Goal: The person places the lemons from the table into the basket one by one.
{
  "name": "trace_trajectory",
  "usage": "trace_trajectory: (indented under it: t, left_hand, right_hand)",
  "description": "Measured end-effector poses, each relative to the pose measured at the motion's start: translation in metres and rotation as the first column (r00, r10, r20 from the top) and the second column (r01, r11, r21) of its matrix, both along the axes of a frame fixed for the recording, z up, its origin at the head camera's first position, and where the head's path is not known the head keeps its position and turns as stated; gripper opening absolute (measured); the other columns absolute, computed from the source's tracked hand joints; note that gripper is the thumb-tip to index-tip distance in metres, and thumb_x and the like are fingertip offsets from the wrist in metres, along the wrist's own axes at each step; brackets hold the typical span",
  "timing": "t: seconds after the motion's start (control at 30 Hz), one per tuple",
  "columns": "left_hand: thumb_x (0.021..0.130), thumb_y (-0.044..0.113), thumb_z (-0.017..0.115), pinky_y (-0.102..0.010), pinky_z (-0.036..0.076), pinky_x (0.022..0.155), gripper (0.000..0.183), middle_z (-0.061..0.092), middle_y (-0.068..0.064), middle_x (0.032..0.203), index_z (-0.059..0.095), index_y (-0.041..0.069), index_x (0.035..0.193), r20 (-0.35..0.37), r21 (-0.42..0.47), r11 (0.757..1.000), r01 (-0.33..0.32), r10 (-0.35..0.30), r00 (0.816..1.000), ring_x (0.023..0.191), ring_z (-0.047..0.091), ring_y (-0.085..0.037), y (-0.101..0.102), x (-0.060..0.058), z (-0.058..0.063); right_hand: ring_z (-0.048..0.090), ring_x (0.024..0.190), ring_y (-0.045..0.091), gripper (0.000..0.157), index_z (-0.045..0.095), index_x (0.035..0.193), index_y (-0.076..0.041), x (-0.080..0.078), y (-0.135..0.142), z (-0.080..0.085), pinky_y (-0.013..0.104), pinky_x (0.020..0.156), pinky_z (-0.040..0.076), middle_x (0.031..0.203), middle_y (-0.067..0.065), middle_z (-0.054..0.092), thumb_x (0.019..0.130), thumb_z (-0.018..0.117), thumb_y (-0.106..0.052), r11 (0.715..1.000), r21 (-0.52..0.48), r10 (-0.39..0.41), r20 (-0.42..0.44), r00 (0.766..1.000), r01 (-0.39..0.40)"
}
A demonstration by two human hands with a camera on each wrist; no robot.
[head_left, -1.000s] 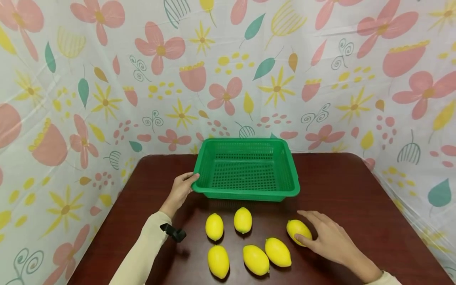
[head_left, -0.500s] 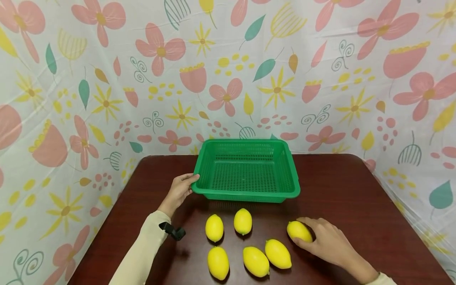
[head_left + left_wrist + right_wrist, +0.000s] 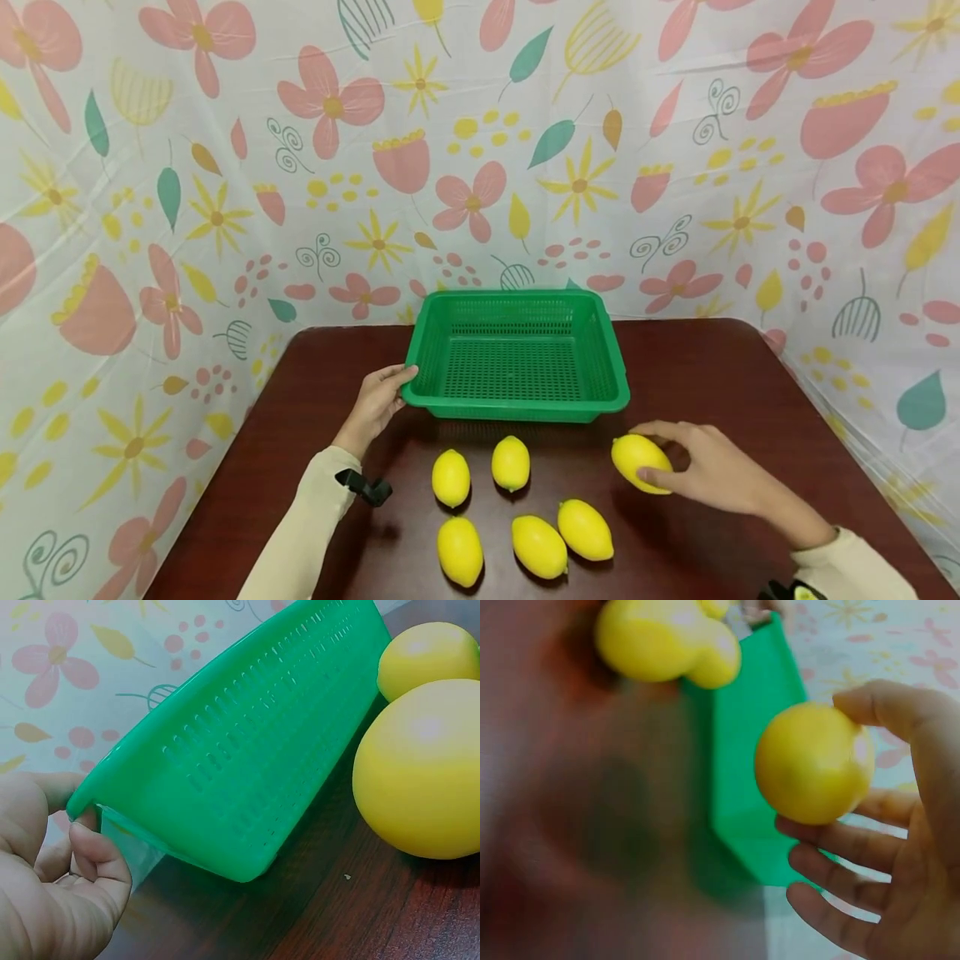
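Note:
My left hand (image 3: pixel 372 408) grips the near left corner of a green plastic basket (image 3: pixel 517 408) by its rim. In the left wrist view, the thumb and fingers of that hand (image 3: pixel 56 870) pinch the basket's rim (image 3: pixel 142 761). Between thumb and fingers, my right hand (image 3: pixel 716 467) holds a lemon (image 3: pixel 639 462) just above the table, right of the basket's near corner. The right wrist view shows the same lemon (image 3: pixel 810 765) in the fingertips. Several more lemons lie in front of the basket, among them one lemon (image 3: pixel 511 463) closest to it and one lemon (image 3: pixel 585 530) nearest my right hand.
The basket stands on a dark red-brown table (image 3: pixel 697 375) with rounded far corners. A flower-patterned sheet (image 3: pixel 480 167) hangs behind the table and along both sides. A black strap (image 3: pixel 365 486) is on the left wrist.
My right hand has closed around the rightmost lemon and raised it off the table, slightly up and to the right. The left hand and the basket stay where they were.

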State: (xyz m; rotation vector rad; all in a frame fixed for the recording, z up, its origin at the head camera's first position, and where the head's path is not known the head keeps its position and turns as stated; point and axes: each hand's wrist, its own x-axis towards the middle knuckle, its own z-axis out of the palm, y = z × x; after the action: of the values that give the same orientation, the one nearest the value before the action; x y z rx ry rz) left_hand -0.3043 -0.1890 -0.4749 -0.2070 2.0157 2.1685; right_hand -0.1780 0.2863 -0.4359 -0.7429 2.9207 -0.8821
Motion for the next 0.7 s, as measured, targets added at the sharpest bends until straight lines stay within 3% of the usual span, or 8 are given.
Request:
trace_trajectory:
  t: [0.17, 0.37, 0.47, 0.57, 0.7]
  left_hand:
    - [0.101, 0.026, 0.069, -0.026, 0.052, 0.073, 0.048, 0.069, -0.003, 0.100, 0.058, 0.000, 0.139, -0.005, 0.010, 1.000, -0.004, 0.004, 1.000, 0.078, 0.064, -0.010, -0.002, 0.000, 0.002]
    - [0.101, 0.027, 0.069, -0.025, 0.053, 0.073, 0.047, 0.069, -0.005, 0.102, 0.059, 0.002, 0.139, -0.006, 0.009, 1.000, -0.001, 0.001, 1.000, 0.080, 0.065, -0.011, -0.003, -0.001, 0.004]
    - [0.101, 0.027, 0.069, -0.024, 0.050, 0.071, 0.047, 0.068, -0.003, 0.094, 0.059, 0.002, 0.139, -0.007, 0.009, 1.000, 0.003, -0.003, 1.000, 0.073, 0.062, -0.009, -0.002, -0.001, 0.003]
    - [0.101, 0.028, 0.068, -0.023, 0.045, 0.066, 0.046, 0.067, 0.000, 0.088, 0.059, 0.002, 0.139, -0.003, 0.013, 1.000, 0.010, -0.010, 1.000, 0.067, 0.057, -0.007, -0.001, -0.001, 0.001]
    - [0.102, 0.028, 0.068, -0.022, 0.041, 0.062, 0.047, 0.066, 0.001, 0.089, 0.058, 0.002, 0.140, 0.005, 0.018, 1.000, 0.024, -0.024, 1.000, 0.066, 0.054, -0.007, -0.002, 0.000, -0.001]
  right_hand:
    - [0.065, 0.085, 0.002, 0.039, 0.069, 0.124, -0.020, -0.023, -0.002, 0.038, 0.025, 0.068, 0.057, 0.104, -0.012, 0.071, 0.092, 0.078, -0.040, 0.992, -0.046, 0.119, -0.006, 0.993, -0.119]
    - [0.067, 0.088, 0.006, 0.036, 0.069, 0.124, -0.024, -0.064, -0.011, 0.071, 0.026, 0.074, 0.058, 0.102, -0.014, 0.071, 0.092, 0.078, -0.038, 0.986, -0.032, 0.161, -0.012, 0.987, -0.162]
    - [0.067, 0.087, 0.008, 0.037, 0.069, 0.126, -0.024, -0.088, -0.015, 0.080, 0.029, 0.074, 0.057, 0.103, -0.013, 0.071, 0.093, 0.077, -0.038, 0.983, -0.001, 0.184, -0.006, 0.983, -0.184]
    - [0.068, 0.090, 0.010, 0.040, 0.069, 0.129, -0.023, -0.111, -0.018, 0.085, 0.031, 0.075, 0.056, 0.105, -0.011, 0.071, 0.093, 0.076, -0.039, 0.979, 0.017, 0.202, 0.049, 0.978, -0.203]
    - [0.068, 0.094, 0.016, 0.046, 0.066, 0.134, -0.014, -0.141, -0.025, 0.087, 0.035, 0.078, 0.056, 0.107, -0.004, 0.073, 0.095, 0.074, -0.037, 0.972, 0.008, 0.232, 0.144, 0.962, -0.236]
